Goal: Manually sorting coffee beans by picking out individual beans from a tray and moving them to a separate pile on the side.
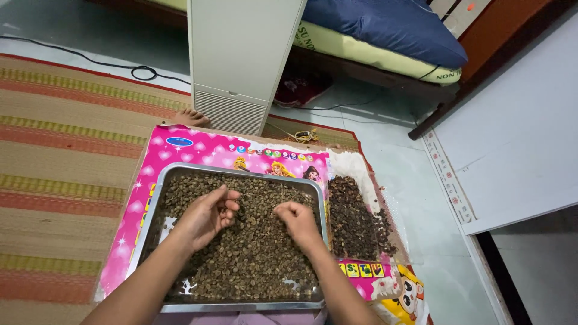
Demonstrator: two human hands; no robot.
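Two bare hands are working over a metal tray (158, 198) of greenish-brown beans (256, 253) in the lower middle of the frame. The left hand (208, 215) is lying on the beans in the tray's upper left part, its fingers (227, 207) curling loosely with the tips pressing together; whether a bean is sitting between them I cannot tell. The right hand (299, 219) is resting near the tray's upper right edge, its fingers (283, 210) bunching into a pinch just above the bean layer, and what they are pinching is too small to make out. Beans are lying under and all around both hands. To the right of the tray, a separate pile of darker beans (355, 219) is sitting on a pale cloth (355, 162). Everything is resting on a bright pink picture mat (198, 147) on a striped woven floor mat (66, 156). A white appliance (241, 54) is standing at the upper middle.
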